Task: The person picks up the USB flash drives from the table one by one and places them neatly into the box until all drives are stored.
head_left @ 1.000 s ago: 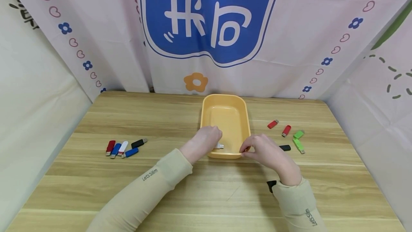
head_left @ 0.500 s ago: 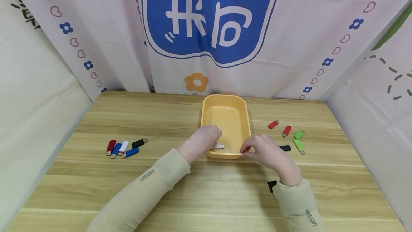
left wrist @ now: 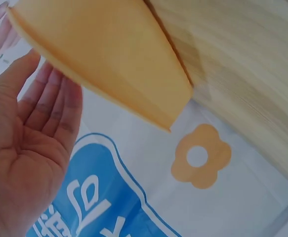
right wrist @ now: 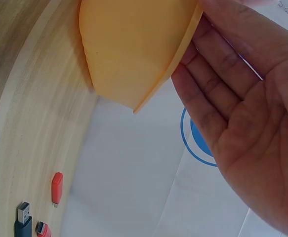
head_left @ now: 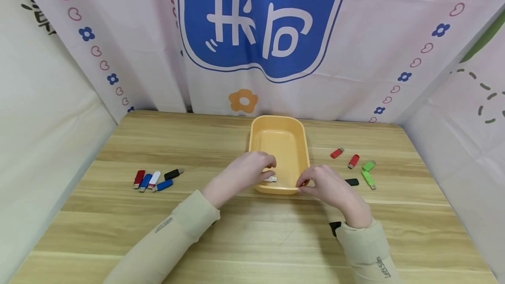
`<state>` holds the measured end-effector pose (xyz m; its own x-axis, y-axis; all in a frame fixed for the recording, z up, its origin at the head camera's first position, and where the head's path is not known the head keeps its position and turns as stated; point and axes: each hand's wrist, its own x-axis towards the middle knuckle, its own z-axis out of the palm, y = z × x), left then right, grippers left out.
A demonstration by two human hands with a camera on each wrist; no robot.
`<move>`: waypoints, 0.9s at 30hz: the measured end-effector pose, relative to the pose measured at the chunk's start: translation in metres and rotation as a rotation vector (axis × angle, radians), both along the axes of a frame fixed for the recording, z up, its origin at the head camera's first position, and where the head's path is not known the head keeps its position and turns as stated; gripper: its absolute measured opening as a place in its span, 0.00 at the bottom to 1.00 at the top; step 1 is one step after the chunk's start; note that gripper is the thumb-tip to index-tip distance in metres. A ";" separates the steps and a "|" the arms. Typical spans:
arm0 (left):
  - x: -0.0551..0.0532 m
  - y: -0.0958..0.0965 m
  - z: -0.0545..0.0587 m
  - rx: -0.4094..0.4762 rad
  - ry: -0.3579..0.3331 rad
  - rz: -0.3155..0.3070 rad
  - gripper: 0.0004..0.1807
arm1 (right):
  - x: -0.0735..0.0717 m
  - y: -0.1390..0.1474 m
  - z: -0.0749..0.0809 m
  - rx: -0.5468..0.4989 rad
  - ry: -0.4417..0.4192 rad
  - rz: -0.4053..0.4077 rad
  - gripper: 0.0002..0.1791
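Note:
In the head view a yellow-orange tray (head_left: 279, 189) stands at the table's middle. My left hand (head_left: 248, 170) reaches over its left rim, thumb and fingers parted, holding nothing that shows. Just beneath those fingers a white USB stick (head_left: 271, 179) lies inside the tray, metal plug pointing right. At the tray's near right corner my right hand (head_left: 327, 185) pinches with thumb and forefinger; a small reddish thing (head_left: 305, 183) shows between them, mostly covered. Both wrist views show fingertips passing behind the tray wall, out of sight.
Several USB sticks lie at left: red (head_left: 139, 179), blue (head_left: 145, 182), white (head_left: 154, 179) and black (head_left: 172, 174). At right lie red (head_left: 353, 161), green (head_left: 368, 179) and black (head_left: 352, 182) ones. A printed curtain (head_left: 213, 91) hangs behind the table.
My left hand has let go of the white USB stick, its fingers parting and its wrist shifting left and down. The right hand has kept its pinch at the tray corner. The view shifted slightly.

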<state>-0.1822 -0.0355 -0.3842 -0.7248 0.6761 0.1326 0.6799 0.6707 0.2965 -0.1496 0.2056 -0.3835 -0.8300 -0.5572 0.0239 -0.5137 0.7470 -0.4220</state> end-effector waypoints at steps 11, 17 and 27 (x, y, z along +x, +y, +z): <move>0.015 -0.030 0.005 0.218 0.130 -0.005 0.04 | 0.002 0.001 -0.001 0.003 -0.005 -0.026 0.02; 0.020 -0.056 0.004 0.303 0.126 0.033 0.05 | 0.002 0.001 0.001 -0.001 -0.008 -0.030 0.02; 0.022 -0.120 -0.009 0.356 -0.010 0.213 0.07 | 0.002 0.000 0.000 -0.006 -0.015 -0.028 0.02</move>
<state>-0.1598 -0.1557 -0.3934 -0.8457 0.4243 0.3236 0.5333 0.6503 0.5411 -0.1480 0.2059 -0.3839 -0.8454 -0.5339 0.0149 -0.4865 0.7583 -0.4340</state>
